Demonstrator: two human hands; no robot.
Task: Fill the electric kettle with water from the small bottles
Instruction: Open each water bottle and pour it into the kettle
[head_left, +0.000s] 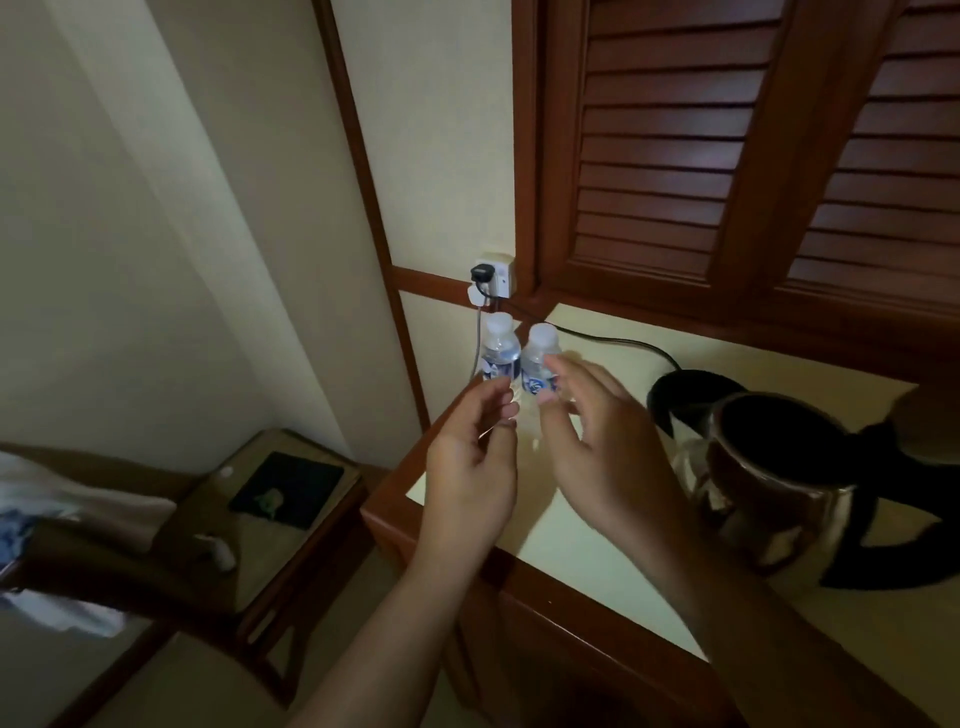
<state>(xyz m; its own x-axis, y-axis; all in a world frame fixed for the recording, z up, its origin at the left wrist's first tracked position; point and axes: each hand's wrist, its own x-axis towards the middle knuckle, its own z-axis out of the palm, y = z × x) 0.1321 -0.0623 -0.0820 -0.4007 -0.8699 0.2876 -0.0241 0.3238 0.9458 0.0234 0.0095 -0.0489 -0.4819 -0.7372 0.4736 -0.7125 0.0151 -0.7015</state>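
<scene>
Dim room: cream walls with wood trim, dark louvred shutters (691, 156) above a wood-edged, cream-topped bench (587, 540). A wall socket (496, 275) at the back corner carries a plug; a black cord (613, 343) runs from it towards the kettle base (685, 387).

Two small water bottles stand upright at the rear left corner of the bench, side by side and nearly touching, both with white caps on: left bottle (500, 351), right bottle (540, 358). The electric kettle (779, 478) sits at the right, well apart from them, lid open, interior dark; whether it holds any water cannot be told.

Left hand (475, 467): fingers half curled, spread enough to take a bottle, at the base of the left bottle. Contact appears slight at most; motion blur prevents a firm finding. Right hand (597, 431): fingers extended and apart, thumb close to the right bottle's label, holding nothing.

Assessment: pick-up stage, no pouring done. Risks:
- The bottles stand near the bench edge and the socket; a glancing grasp could topple one to the floor.
- Taking both together leaves no free hand for uncapping.
- Water spilled near the cord or base is an electrical hazard.
</scene>
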